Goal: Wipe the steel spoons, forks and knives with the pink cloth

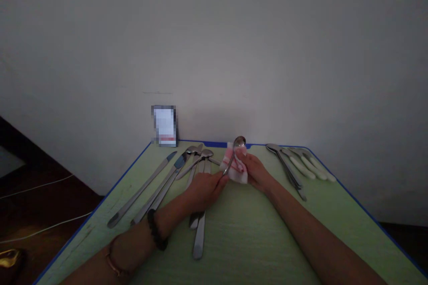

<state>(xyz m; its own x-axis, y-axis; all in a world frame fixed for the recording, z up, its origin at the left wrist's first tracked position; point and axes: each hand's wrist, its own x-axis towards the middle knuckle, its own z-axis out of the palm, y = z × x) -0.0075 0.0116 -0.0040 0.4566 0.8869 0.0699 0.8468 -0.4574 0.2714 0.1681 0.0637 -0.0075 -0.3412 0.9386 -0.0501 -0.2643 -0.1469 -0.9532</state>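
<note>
Above the far middle of the green table, a metal spoon (240, 141) is held tilted with its bowl upward. My left hand (209, 189) pinches the lower end of its handle. A pink and white cloth (236, 174) is bunched in my right hand (252, 167), whose fingers press it against the spoon just below the bowl. Beneath and beside my left hand lie several loose pieces of metal cutlery, among them a spoon (207, 153) and long knives (143, 189). My left forearm and hand hide parts of them.
At the table's (254, 240) right lie stacked metal spoons (288, 169) and several white-handled utensils (306, 167). A phone-like screen (165, 125), blurred, leans at the back left corner. A pale wall (267, 53) rises behind the blue table edge. White cables (47, 228) run at the left.
</note>
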